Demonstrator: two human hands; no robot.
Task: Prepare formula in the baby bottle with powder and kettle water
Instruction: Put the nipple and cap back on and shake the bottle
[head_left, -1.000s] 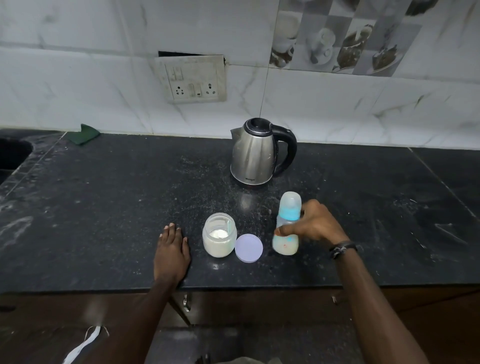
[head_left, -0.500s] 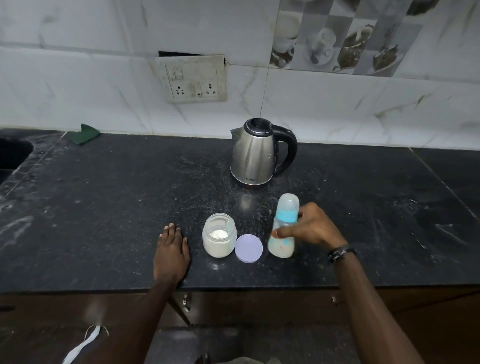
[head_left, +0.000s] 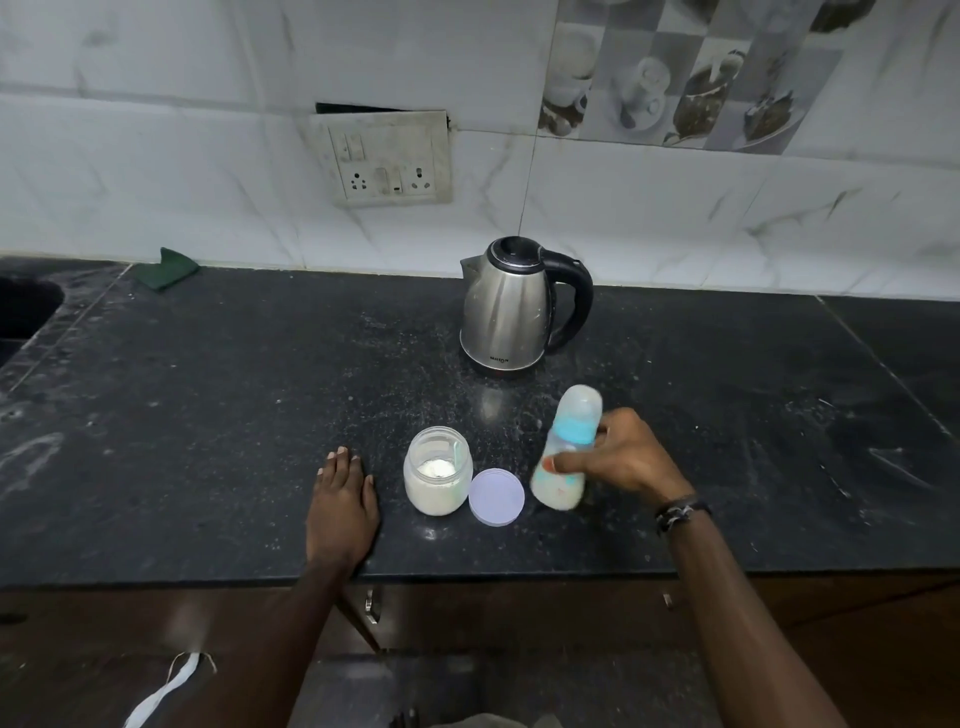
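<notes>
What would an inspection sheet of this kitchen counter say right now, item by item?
Surface: black stone counter, speckled with pale dust and smears.
Job's things: baby bottle, capped, tilted, milky liquid in its lower part; steel kettle upright behind it, lid closed; powder jar open, a scoop inside; its lid lies flat between jar and bottle.
Clutter: green cloth by the wall.
Hands: right hand grips the bottle; left hand rests flat on the counter, left of the jar.
Cables: nothing seen at the kettle; a white strap hangs below the counter.
Surroundings: marbled wall tiles, switch and socket plate, sink edge at far left, cabinet fronts below.
</notes>
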